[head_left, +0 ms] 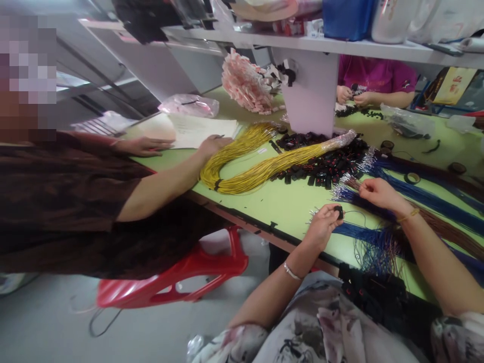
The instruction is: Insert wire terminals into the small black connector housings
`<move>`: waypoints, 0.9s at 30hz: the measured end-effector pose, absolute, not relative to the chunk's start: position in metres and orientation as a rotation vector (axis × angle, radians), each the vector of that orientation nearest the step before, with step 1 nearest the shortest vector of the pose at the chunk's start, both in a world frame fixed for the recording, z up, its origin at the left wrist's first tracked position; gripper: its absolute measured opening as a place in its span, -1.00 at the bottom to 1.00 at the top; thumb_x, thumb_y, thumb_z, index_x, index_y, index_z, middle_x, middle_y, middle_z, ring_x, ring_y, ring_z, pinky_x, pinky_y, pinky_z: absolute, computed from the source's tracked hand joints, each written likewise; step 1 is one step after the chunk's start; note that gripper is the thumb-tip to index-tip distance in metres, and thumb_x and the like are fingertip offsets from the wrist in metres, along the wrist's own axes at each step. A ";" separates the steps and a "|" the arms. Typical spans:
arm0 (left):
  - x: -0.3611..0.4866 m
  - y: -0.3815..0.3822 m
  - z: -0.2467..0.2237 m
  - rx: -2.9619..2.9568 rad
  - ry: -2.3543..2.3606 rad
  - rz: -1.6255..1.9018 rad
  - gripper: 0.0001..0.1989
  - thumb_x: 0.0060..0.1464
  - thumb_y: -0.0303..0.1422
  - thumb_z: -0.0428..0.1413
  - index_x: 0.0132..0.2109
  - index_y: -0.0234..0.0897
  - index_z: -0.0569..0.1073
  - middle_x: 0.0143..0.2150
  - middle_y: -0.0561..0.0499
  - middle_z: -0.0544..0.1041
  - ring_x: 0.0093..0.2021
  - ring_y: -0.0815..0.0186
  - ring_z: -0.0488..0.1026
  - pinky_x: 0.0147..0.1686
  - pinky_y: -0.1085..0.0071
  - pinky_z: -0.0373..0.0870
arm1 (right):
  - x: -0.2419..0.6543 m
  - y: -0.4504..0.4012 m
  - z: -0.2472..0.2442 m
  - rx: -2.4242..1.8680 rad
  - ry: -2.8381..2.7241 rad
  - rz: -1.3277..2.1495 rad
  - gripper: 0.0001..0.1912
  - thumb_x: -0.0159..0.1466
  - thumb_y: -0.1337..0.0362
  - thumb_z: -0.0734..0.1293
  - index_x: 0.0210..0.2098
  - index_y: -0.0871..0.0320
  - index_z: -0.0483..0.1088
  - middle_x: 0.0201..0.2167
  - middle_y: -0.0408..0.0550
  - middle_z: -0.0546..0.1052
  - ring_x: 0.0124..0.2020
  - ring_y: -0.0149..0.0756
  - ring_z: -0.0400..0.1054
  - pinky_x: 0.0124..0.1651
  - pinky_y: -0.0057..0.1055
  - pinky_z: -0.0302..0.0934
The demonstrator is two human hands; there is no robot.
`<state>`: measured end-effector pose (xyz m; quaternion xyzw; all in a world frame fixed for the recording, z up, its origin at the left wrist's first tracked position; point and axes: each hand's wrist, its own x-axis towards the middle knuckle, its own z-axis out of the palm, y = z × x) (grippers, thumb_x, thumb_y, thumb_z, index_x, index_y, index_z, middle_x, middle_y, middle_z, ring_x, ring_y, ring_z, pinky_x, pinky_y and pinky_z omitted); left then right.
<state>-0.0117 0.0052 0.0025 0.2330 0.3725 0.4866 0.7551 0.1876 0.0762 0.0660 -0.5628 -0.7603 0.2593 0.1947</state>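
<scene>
My left hand (322, 227) pinches a small black connector housing (339, 212) between thumb and fingers. A thin dark wire curves away from it to the right. My right hand (381, 193) is closed in a pinch at the tips of a bundle of brown wires (352, 182); whatever sits between its fingertips is too small to make out. Blue wires (353, 230) with bare metal ends lie under and beside my left hand. Behind my hands is a heap of black connector housings (321, 169), partly under a bundle of yellow wires (242, 174).
At left, a person in a dark shirt rests both hands near an open notebook (202, 130). Across the table, another person in a magenta shirt (381, 78) handles small parts. Tape rolls (412, 177) lie at right. A shelf (264, 38) overhangs; a red stool (170, 282) stands at left.
</scene>
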 end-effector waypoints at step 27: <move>-0.016 0.007 0.000 0.424 0.691 1.082 -0.77 -0.06 -0.47 0.20 -0.18 -0.32 0.46 -0.29 -0.01 0.48 -0.26 0.38 0.42 -0.16 0.41 0.33 | 0.138 0.017 0.039 -1.469 -1.942 0.740 -0.86 0.04 0.30 0.26 -0.61 0.16 0.23 -0.69 -0.26 0.23 -0.62 -0.49 0.03 -0.53 -0.52 -0.07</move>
